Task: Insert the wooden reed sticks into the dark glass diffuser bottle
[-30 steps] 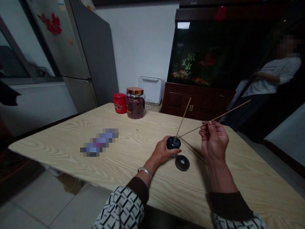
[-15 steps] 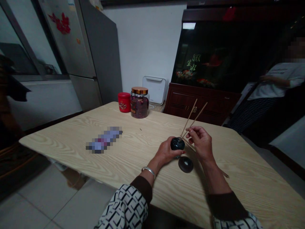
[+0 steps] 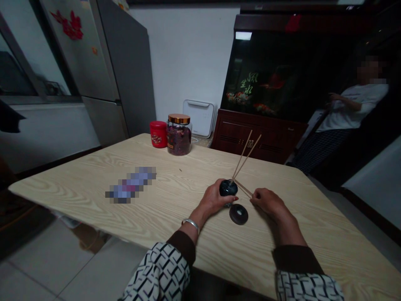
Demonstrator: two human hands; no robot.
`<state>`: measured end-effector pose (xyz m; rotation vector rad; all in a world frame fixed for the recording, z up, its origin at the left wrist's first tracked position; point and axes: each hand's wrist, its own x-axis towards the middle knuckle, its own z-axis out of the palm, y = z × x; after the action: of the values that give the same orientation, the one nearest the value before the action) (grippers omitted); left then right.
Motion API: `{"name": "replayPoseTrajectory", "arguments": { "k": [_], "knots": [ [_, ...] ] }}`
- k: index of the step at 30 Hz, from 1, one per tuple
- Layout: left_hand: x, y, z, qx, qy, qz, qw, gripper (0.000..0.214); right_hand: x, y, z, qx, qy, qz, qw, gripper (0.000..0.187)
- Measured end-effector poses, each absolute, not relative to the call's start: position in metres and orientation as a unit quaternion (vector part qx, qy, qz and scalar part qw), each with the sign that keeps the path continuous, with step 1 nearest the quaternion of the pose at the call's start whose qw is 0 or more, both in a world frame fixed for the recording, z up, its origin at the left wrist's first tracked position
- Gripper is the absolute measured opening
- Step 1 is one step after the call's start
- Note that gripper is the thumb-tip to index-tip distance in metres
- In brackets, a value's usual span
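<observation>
Two standing sticks in the bottle, loose ones at our fingertips

We have the small dark bottle on the wooden table, our left hand wrapped about its body, thumb across the front and the other fingers mostly hidden behind. Both standing sticks lean out of its mouth, away from us and to the right. Our right hand is at the loose sticks that lie just beside the bottle, its fingers curled and the thumb close to the forefinger. Whether they pinch a stick or only touch it, we cannot tell.

We judge the step in hand to be taking up a loose stick. The next move seems to call for a fine pinch that parts one stick from the others, with our left hand keeping the bottle from tipping.

As for containers, we cannot make out what the bottle holds besides the sticks. Its likely lid, a dark round piece, lies near it, on our side. Farther back, a clear jar under a copper-coloured lid shows reddish-purple contents; just beside it, a red canister hides whatever is inside.
</observation>
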<state>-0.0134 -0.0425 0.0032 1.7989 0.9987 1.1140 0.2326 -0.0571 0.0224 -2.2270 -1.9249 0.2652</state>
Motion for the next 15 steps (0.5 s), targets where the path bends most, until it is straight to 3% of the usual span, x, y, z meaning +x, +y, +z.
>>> {"name": "replayPoseTrajectory", "arguments": {
  "k": [9, 11, 15],
  "knots": [
    [-0.013, -0.043, 0.003, 0.703, 0.381, 0.449, 0.399, 0.065, 0.223, -0.058, 0.027, -0.748, -0.652, 0.071, 0.106, 0.014],
    [-0.013, -0.043, 0.003, 0.704, 0.381, 0.45, 0.396, 0.065, 0.224, -0.057, 0.031, -0.733, -0.65, 0.073, 0.185, 0.016],
    [-0.013, -0.043, 0.004, 0.705, 0.385, 0.445, 0.395, 0.064, 0.221, -0.055, 0.04, -0.652, -0.597, 0.152, 0.441, 0.018]
  ]
}}
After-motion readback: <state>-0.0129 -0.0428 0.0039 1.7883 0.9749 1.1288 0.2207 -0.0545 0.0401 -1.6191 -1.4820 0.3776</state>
